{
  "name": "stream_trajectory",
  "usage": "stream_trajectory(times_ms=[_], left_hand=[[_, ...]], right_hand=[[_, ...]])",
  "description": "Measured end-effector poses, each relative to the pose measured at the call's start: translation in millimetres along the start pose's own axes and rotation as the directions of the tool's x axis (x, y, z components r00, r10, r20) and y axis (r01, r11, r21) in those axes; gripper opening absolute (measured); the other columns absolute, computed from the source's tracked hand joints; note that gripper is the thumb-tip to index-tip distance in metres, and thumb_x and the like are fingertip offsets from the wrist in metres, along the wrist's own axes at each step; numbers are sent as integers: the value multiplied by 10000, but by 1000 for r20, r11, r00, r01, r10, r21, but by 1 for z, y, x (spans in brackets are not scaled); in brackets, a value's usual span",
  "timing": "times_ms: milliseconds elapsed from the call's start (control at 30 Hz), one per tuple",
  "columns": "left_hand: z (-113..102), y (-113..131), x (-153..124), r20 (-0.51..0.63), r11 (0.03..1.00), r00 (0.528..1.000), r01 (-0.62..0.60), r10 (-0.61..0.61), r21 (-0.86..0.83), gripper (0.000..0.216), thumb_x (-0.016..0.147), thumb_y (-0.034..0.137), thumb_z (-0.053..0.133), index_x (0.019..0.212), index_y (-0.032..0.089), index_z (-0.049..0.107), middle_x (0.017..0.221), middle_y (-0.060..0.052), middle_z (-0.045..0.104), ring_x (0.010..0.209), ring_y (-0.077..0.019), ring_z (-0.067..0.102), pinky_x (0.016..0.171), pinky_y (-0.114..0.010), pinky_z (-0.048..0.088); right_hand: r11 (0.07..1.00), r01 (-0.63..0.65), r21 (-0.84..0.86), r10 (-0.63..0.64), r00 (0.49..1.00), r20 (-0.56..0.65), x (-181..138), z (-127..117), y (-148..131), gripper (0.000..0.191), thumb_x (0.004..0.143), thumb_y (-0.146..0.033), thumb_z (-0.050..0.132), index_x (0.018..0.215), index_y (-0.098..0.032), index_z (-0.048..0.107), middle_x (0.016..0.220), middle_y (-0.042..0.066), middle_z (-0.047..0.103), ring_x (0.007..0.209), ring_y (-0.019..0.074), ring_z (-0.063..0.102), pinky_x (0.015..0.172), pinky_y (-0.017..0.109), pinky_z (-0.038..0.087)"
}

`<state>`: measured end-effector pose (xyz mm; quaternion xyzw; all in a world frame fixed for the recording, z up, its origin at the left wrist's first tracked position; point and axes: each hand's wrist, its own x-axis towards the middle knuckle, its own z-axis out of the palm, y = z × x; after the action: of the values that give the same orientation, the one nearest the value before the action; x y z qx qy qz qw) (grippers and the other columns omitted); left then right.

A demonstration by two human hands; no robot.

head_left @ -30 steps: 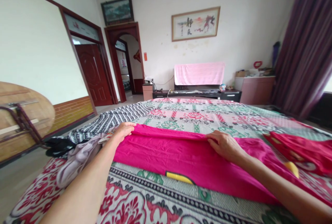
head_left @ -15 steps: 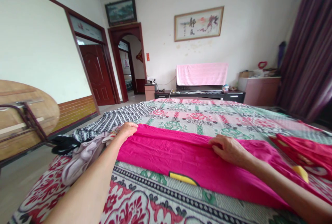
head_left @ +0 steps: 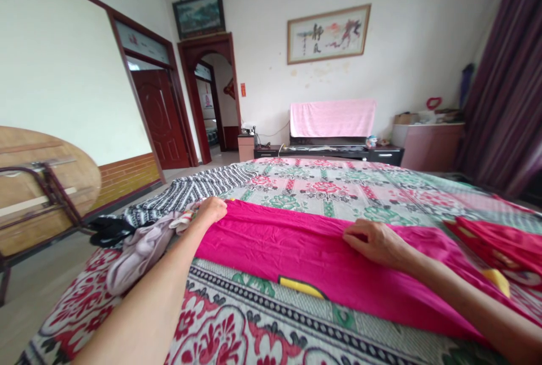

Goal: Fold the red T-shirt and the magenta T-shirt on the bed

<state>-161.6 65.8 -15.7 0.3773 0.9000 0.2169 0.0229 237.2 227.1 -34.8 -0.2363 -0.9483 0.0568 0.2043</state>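
A bright pink cloth (head_left: 296, 252) lies folded across a bed with a floral cover (head_left: 330, 184). My left hand (head_left: 212, 210) is closed on the cloth's far left corner. My right hand (head_left: 375, 241) pinches the cloth's far edge near its middle, fingers curled on the fabric. A yellow patch (head_left: 301, 287) shows at the cloth's near edge. Both forearms reach over the near side of the bed.
A lilac garment (head_left: 139, 249), a dark item (head_left: 108, 229) and a black-and-white striped cloth (head_left: 190, 187) lie at the bed's left. A red cloth (head_left: 499, 243) lies at the right. A folded round wooden table (head_left: 38, 184) leans at far left; a cabinet with a pink towel (head_left: 332, 118) stands by the back wall.
Both hands have stayed on the cloth's far edge, shifting slightly right and away. The view has tilted a little.
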Motion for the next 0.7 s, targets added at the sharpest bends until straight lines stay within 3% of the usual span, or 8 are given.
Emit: stream_trajectory(times_ms=[100,167,267,367,567,700], left_hand=[[0,8,-2,-80,992,996,-20,30,121,230,606,133,555,746,206,722,939,-93,698,966,-257,601,780,-283,430],[1,14,-5,-119,971,984,-102,130,218,266,660,157,529,832,218,722,1032,-96,678,1001,-242,592,827,-283,427],[4,20,-10,-72,922,961,-231,266,312,275,734,202,478,877,220,713,1026,-79,679,991,-215,598,865,-273,425],[10,19,-12,-5,900,962,-254,274,354,295,755,227,457,923,225,701,1001,-63,681,978,-214,606,870,-288,431],[20,8,-3,7,876,952,-284,305,390,340,750,268,444,986,230,686,1033,-73,676,986,-244,611,844,-313,448],[22,9,-3,-13,880,955,-267,296,393,350,728,224,453,987,221,689,1050,-76,679,990,-255,612,838,-325,455]], right_hand=[[999,-39,15,39,999,-24,1,0,-2,375,887,-338,347,649,-209,607,662,28,642,602,145,591,598,253,434],[996,-74,47,78,992,-98,3,-3,-2,353,887,-334,344,751,-215,647,753,37,686,682,162,629,649,261,460],[985,-144,100,163,961,-224,6,-18,3,309,850,-325,394,901,-219,680,875,40,715,751,168,648,695,263,478],[963,-234,135,263,924,-278,4,-43,13,307,803,-333,449,926,-196,695,771,28,709,612,143,609,598,247,459],[913,-386,133,404,898,-174,-16,-73,32,271,755,-303,502,867,-184,718,604,-3,648,504,109,528,517,229,393],[933,-336,130,335,942,30,-32,-80,26,206,726,-247,530,767,-167,715,640,14,662,567,111,552,539,217,393]])
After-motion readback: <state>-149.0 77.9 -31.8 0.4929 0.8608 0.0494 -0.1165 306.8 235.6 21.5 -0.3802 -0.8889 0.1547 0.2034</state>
